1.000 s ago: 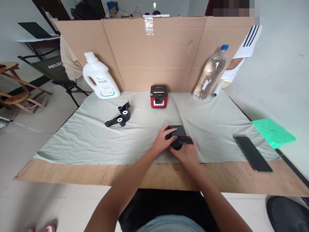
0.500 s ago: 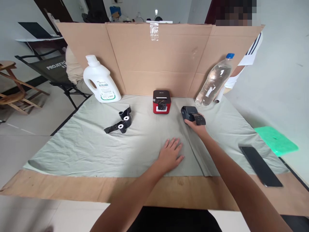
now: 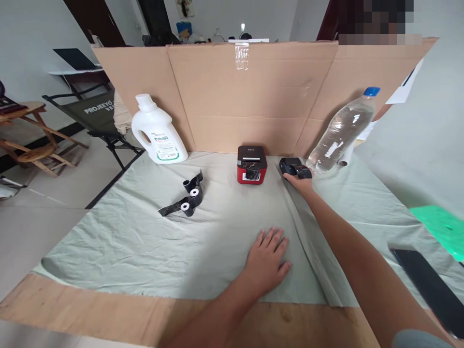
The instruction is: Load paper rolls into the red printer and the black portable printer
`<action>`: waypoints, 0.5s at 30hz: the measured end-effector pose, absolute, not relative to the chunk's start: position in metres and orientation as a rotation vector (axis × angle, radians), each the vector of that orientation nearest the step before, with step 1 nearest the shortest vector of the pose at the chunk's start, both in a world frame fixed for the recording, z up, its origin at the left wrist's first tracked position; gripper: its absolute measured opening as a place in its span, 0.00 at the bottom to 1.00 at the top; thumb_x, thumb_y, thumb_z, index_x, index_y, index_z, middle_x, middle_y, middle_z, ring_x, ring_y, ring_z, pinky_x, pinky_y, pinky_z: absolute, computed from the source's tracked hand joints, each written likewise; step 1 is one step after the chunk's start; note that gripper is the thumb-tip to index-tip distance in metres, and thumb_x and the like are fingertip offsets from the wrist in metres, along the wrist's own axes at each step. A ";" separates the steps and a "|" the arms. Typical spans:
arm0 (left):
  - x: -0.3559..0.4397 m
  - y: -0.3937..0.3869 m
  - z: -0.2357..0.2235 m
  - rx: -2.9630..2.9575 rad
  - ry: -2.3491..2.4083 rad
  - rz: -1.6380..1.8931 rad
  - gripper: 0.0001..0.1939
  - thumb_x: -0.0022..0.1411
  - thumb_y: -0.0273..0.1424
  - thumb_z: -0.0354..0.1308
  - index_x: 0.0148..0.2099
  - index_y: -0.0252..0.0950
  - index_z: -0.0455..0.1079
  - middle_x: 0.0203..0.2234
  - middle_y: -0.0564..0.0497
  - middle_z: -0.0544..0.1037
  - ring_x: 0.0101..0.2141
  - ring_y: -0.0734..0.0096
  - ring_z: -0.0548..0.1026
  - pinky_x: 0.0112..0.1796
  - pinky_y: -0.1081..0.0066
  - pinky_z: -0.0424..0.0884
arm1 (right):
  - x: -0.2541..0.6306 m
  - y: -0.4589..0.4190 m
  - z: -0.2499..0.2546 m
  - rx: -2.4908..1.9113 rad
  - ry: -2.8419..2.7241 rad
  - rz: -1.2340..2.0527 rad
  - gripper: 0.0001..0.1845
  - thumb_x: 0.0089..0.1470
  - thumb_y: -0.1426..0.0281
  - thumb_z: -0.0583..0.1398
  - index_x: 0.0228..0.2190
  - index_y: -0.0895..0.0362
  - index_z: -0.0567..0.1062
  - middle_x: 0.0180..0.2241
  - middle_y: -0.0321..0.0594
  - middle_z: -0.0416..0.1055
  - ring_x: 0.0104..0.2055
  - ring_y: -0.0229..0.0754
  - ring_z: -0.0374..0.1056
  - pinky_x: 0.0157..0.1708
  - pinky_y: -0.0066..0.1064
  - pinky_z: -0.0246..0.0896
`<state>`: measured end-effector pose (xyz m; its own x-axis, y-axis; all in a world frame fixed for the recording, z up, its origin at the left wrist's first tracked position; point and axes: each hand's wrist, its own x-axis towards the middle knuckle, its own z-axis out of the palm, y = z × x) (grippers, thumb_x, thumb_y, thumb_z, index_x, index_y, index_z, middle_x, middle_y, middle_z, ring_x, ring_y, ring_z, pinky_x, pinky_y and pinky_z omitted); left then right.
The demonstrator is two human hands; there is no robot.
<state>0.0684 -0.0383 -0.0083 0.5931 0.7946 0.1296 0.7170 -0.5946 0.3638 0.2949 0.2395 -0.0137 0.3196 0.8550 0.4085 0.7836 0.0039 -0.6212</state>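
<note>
My right hand (image 3: 299,182) grips a small black device, likely a portable printer (image 3: 289,165), at the back right of the cloth, in front of a clear water bottle (image 3: 340,130). A strip of black tape or labels hangs from the device over my fingers. My left hand (image 3: 266,258) lies flat on the green-grey cloth (image 3: 217,241), fingers spread, holding nothing. A red and black label printer (image 3: 252,153) stands left of my right hand, a black strip coming out of its front. Farther left lie a few small rolls of black tape (image 3: 187,209), partly unwound.
A cardboard panel (image 3: 253,101) rises along the back edge, with a white detergent bottle (image 3: 159,133) leaning near its left end. A black phone (image 3: 431,290) and a green sheet (image 3: 440,227) lie at the right. A person is behind the panel at right.
My right hand has moved the black device slightly back, closer to the panel and the water bottle. The camera view has shifted; my left hand stays flat on the cloth.
</note>
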 end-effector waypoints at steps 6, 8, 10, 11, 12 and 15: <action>0.067 -0.037 -0.008 2.562 1.251 0.393 0.31 0.75 0.48 0.40 0.73 0.39 0.53 0.73 0.48 0.52 0.72 0.57 0.50 0.70 0.49 0.52 | 0.295 0.234 -0.020 -1.748 -1.511 0.047 0.29 0.43 0.55 0.68 0.44 0.59 0.76 0.52 0.53 0.70 0.59 0.60 0.57 0.59 0.55 0.52; 0.068 -0.036 -0.006 2.558 1.250 0.380 0.31 0.75 0.48 0.41 0.73 0.40 0.53 0.73 0.48 0.52 0.72 0.57 0.50 0.70 0.49 0.53 | 0.293 0.232 -0.018 -1.741 -1.529 0.021 0.29 0.43 0.56 0.68 0.44 0.59 0.77 0.51 0.53 0.71 0.59 0.59 0.58 0.60 0.54 0.50; 0.068 -0.036 -0.006 2.535 1.239 0.386 0.31 0.75 0.48 0.41 0.73 0.40 0.53 0.73 0.48 0.51 0.72 0.57 0.50 0.70 0.49 0.53 | 0.291 0.229 -0.014 -1.748 -1.527 0.015 0.30 0.45 0.55 0.68 0.46 0.60 0.77 0.52 0.54 0.70 0.59 0.59 0.58 0.61 0.53 0.50; 0.069 -0.037 -0.006 2.514 1.230 0.398 0.31 0.75 0.48 0.41 0.73 0.40 0.53 0.73 0.48 0.51 0.73 0.57 0.50 0.70 0.48 0.52 | 0.289 0.227 -0.012 -1.756 -1.529 0.019 0.31 0.46 0.55 0.67 0.47 0.61 0.77 0.53 0.55 0.70 0.59 0.59 0.58 0.61 0.53 0.51; 0.069 -0.038 -0.006 2.489 1.218 0.415 0.31 0.75 0.47 0.42 0.73 0.40 0.53 0.73 0.48 0.51 0.73 0.56 0.49 0.70 0.47 0.52 | 0.288 0.223 -0.010 -1.769 -1.538 0.027 0.31 0.47 0.55 0.67 0.49 0.61 0.77 0.54 0.56 0.70 0.59 0.60 0.59 0.62 0.53 0.51; 0.065 -0.041 -0.005 2.380 1.160 0.495 0.29 0.73 0.43 0.48 0.72 0.39 0.56 0.72 0.47 0.55 0.72 0.55 0.52 0.70 0.46 0.52 | 0.283 0.201 -0.008 -1.905 -1.534 0.078 0.32 0.48 0.55 0.66 0.49 0.63 0.76 0.56 0.62 0.69 0.61 0.66 0.58 0.61 0.57 0.52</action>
<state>0.0652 -0.0408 -0.0047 0.5831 0.8031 0.1221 0.6441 -0.5487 0.5330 0.2831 0.2014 -0.0085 0.3037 0.8833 0.3572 0.8424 -0.0738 -0.5337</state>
